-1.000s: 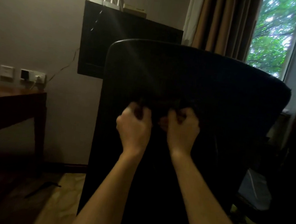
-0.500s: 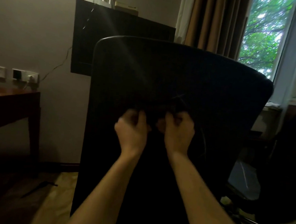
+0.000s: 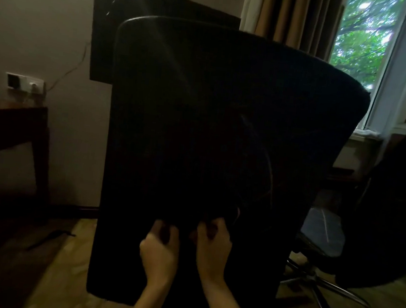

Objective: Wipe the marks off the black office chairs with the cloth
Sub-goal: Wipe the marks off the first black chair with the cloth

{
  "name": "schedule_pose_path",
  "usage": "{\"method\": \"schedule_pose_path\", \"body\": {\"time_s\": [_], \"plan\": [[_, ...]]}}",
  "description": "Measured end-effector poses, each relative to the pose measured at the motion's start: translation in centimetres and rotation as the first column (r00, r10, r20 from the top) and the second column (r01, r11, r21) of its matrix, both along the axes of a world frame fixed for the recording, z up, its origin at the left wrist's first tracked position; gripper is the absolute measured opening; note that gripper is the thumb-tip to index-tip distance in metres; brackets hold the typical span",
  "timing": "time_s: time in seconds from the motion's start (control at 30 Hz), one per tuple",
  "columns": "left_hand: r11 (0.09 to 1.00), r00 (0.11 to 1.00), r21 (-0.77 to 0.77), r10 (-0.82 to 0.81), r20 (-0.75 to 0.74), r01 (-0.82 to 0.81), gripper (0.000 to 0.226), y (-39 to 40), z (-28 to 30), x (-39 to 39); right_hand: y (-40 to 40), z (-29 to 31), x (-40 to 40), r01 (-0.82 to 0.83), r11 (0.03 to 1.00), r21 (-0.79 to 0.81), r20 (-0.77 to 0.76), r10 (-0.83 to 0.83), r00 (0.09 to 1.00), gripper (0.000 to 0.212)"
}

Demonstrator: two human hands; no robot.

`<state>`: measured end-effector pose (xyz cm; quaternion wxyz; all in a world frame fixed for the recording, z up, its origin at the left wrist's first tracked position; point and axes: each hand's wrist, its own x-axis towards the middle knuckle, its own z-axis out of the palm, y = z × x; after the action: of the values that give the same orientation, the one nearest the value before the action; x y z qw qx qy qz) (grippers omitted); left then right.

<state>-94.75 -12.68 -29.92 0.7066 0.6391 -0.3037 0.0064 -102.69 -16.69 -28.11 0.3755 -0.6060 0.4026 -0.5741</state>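
Two hands hold a dark cloth against the back of a black chair.

The cloth is dark and hard to tell from the chair; it lies on the lower part of the backrest, just above the fingers. The left hand and the right hand are side by side, fingers curled and pinching the cloth. A second chair stands right of the fingers, a table far to their left.

A black mesh-backed office chair stands on the yellowish patterned floor beside a dark wooden worktop.
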Motion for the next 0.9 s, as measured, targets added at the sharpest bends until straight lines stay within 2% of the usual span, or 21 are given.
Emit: {"method": "schedule_pose_path", "body": {"time_s": [0.1,0.2,0.27,0.37,0.47,0.53,0.6,0.7,0.8,0.9], "plan": [[0.999,0.994,0.048,0.000,-0.109,0.005,0.010,0.4,-1.6,-1.1,0.0,-2.8,-0.2,0.059,0.993,0.103,-0.037,-0.056,0.998,0.004],[0.998,0.987,-0.037,-0.048,-0.156,0.043,0.012,0.1,1.3,-1.6,-0.3,-0.2,-0.5,0.046,0.993,0.110,0.050,-0.052,0.997,0.005],[0.994,0.989,-0.102,-0.052,-0.140,0.038,0.020,-0.4,4.9,-2.0,-0.7,3.7,-1.1,0.008,0.997,0.077,0.133,-0.018,0.991,0.007],[0.983,0.995,-0.178,-0.064,-0.076,0.050,0.025,-1.6,12.3,-2.3,-1.8,10.6,-1.8,-0.037,0.997,-0.062,0.240,0.051,0.970,0.007],[0.931,0.993,-0.344,-0.119,0.019,0.118,0.028,-2.3,20.3,-2.7,-3.3,19.0,-2.5,-0.029,0.984,-0.178,0.268,0.077,0.960,0.011],[0.913,0.994,-0.394,-0.096,0.051,0.109,0.029,-2.3,24.6,-3.1,-3.7,24.0,-3.2,-0.013,0.973,-0.231,0.273,0.078,0.959,0.008],[0.899,0.994,-0.422,-0.107,0.038,0.113,0.033,-2.4,27.0,-3.3,-3.8,26.4,-3.7,0.010,0.965,-0.264,0.252,0.059,0.966,0.009],[0.920,0.995,-0.382,-0.060,0.084,0.088,0.030,-2.8,26.0,-3.9,-4.1,25.0,-4.2,-0.002,0.953,-0.303,0.203,0.067,0.977,0.008],[0.958,0.992,-0.286,0.042,0.122,-0.006,0.025,-3.5,21.1,-4.8,-4.5,19.8,-4.7,-0.007,0.964,-0.267,0.201,0.062,0.978,0.013],[0.974,0.992,-0.219,0.081,0.100,-0.058,0.026,-4.1,14.9,-5.7,-4.1,13.2,-5.4,0.053,0.980,-0.194,0.134,-0.027,0.991,0.011]]}}
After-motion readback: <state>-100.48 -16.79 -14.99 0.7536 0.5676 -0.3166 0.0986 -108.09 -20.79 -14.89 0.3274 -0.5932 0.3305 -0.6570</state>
